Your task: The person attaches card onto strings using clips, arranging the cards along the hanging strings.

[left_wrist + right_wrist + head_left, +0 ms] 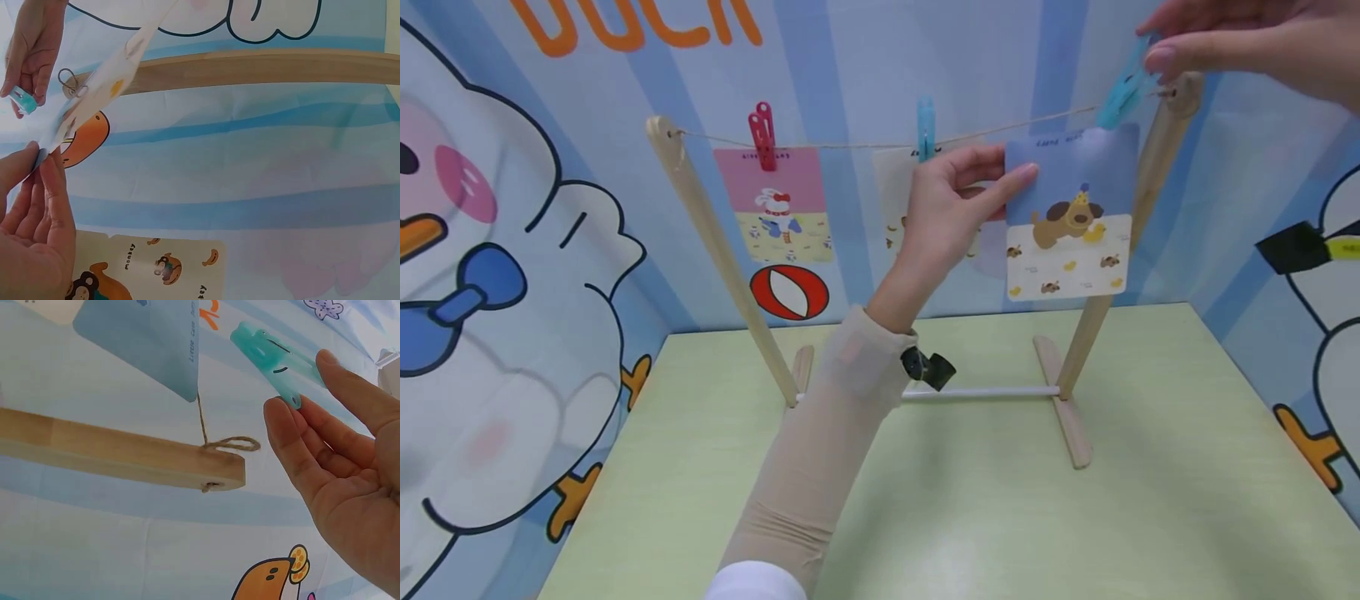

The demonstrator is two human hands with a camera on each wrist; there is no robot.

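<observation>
My left hand [951, 196] pinches the left edge of a blue-and-white card [1067, 258] with a puppy in a party hat, between thumb and fingers. This card hangs upright in front of the string [842, 147], near its right end. At the upper right, my right hand [1262, 50] pinches the ends of a light blue clothespin [1123, 87] between thumb and fingers. In the right wrist view the clothespin [269, 359] has a face-like shape and is apart from the card [147, 344]. Behind my left hand, a monkey card [169, 265] is partly hidden.
The string runs between the left post [722, 258] and right post [1165, 150] of a wooden rack on a pale green table [970, 508]. A red clothespin [763, 137] holds a pink rabbit card [775, 187]; another blue clothespin [926, 125] grips the monkey card.
</observation>
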